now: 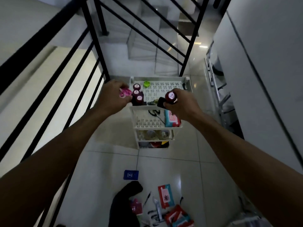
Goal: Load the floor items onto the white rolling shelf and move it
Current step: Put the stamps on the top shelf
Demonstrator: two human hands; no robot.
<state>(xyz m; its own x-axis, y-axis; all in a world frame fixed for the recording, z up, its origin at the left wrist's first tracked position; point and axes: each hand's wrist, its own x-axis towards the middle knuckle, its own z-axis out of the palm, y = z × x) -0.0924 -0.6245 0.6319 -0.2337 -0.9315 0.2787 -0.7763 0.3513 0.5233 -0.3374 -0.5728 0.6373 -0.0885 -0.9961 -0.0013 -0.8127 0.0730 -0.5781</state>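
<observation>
White rolling shelf (188, 82) under both hands, right hand (178, 102) gripping jar (170, 95) (dark red)

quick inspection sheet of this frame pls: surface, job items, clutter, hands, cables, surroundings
Surface: glossy pale tiled floor; white rolling shelf stands on it with several tiers.
Job's things: three dark red bottles and a green item on the top tier; wipes pack on the second tier.
Clutter: blue card, black cloth, pen, red wipes packs lie on the floor.
Hands: left hand holds a pink item; right hand grips a dark red bottle and a black object.
Cables: black cord on the second tier.
Surroundings: black stair railing, white wall.
</observation>
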